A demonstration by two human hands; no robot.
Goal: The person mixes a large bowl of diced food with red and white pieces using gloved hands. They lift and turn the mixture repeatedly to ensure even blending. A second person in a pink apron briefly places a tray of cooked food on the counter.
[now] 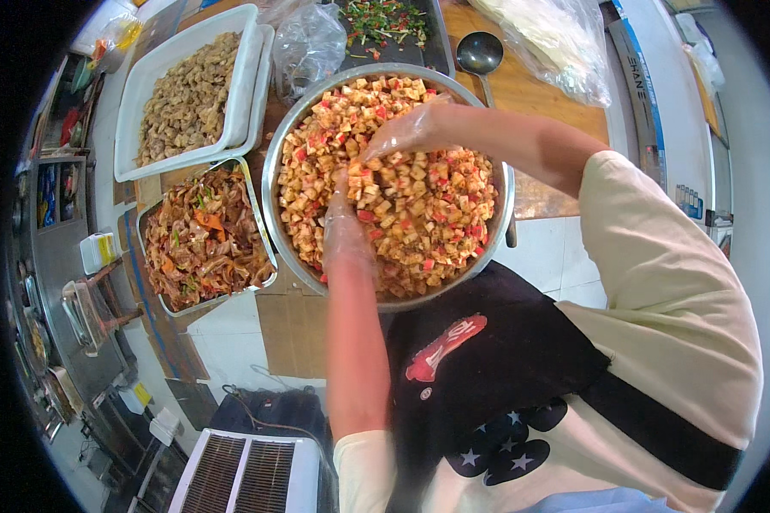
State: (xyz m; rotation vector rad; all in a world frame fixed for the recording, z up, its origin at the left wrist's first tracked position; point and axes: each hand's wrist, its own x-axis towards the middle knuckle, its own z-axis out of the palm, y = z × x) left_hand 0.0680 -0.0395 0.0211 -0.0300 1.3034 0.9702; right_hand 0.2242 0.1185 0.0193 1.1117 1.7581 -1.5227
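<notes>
A large round metal basin (pixel 506 221) stands before me, filled with diced food (pixel 417 211), pale cubes and red-edged pieces coated in brown seasoning. Both of my hands wear clear plastic gloves and reach into it. My left hand (pixel 346 221) comes in from the near side, its fingers partly sunk among the cubes left of the middle. From the right, my right hand (pixel 407 131) bends over the far part of the heap, its fingertips close to the left hand. Some cubes lie between the two hands. How far the fingers close on them is hidden.
Left of the basin are stacked white tubs (pixel 251 83) with brown food pieces and a metal tray (pixel 256 192) of sliced, sauced food. Behind are a dark tray (pixel 446 38) of chopped greens and a plastic bag (pixel 309 48). A ladle (pixel 480 52) and another bag (pixel 552 45) lie right.
</notes>
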